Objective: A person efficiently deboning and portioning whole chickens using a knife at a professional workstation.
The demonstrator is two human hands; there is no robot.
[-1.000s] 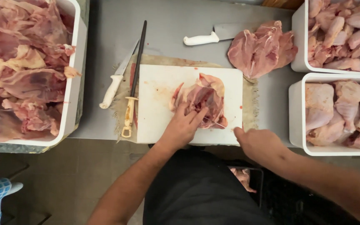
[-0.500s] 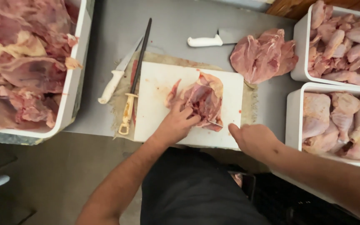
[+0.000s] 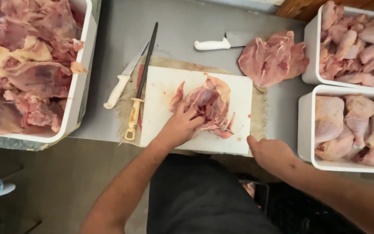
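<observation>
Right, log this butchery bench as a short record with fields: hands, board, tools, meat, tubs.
left hand: flat on the chicken carcass, fingers spread, no tool held
right hand: empty, at the near right corner of the cutting board
board: white, on a cloth over the metal table
tools: sharpening steel along the board's left edge; white-handled knife left of it; cleaver behind the board
meat: loose chicken pile right of the cleaver
tubs: left tub of carcasses; two right tubs of cut pieces
</observation>
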